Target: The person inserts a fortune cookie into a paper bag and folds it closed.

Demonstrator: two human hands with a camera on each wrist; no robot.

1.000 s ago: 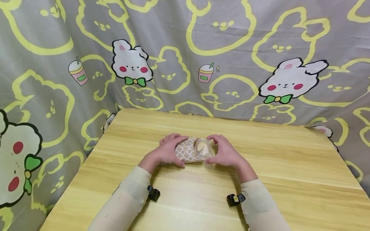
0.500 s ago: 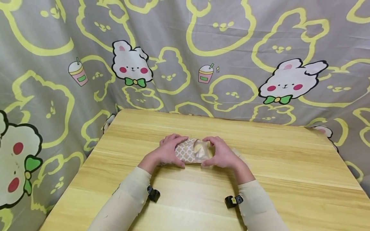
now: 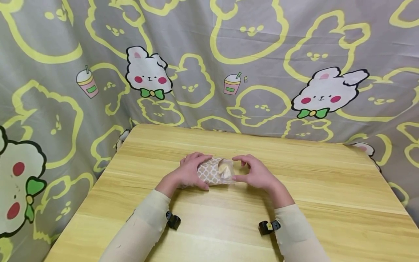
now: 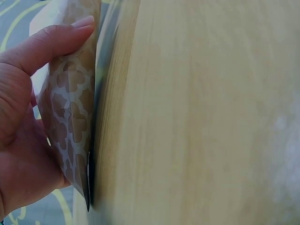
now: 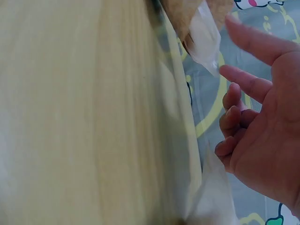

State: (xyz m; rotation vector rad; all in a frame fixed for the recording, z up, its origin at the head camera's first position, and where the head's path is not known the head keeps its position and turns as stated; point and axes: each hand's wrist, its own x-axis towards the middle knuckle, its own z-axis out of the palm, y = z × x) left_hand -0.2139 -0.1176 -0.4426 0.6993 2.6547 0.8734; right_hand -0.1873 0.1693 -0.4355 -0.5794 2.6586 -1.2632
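A tan paper bag (image 3: 209,173) with a white lattice pattern lies on the table, its mouth toward the right. My left hand (image 3: 189,172) grips its left part, thumb along the near side; the left wrist view shows the thumb (image 4: 56,44) across the patterned paper. From the mouth sticks out a clear plastic wrapping (image 3: 228,174) with a pale yellow piece inside, its kind unclear. Beside it my right hand (image 3: 258,174) has thumb and forefinger spread apart, the other fingers loosely bent. In the right wrist view the fingertips lie close to the plastic; contact cannot be told.
A light wooden table (image 3: 203,225) extends around the hands. Behind and to the left hangs a grey curtain (image 3: 196,36) with rabbit prints. Low in the right wrist view stands a blurred whitish shape (image 5: 213,192), its kind unclear. Black wrist cameras sit on both sleeves.
My right hand first moved left over the plastic, then drew back right with thumb and forefinger wider apart. The plastic-wrapped piece sits deeper in the bag. My left hand has stayed on the bag.
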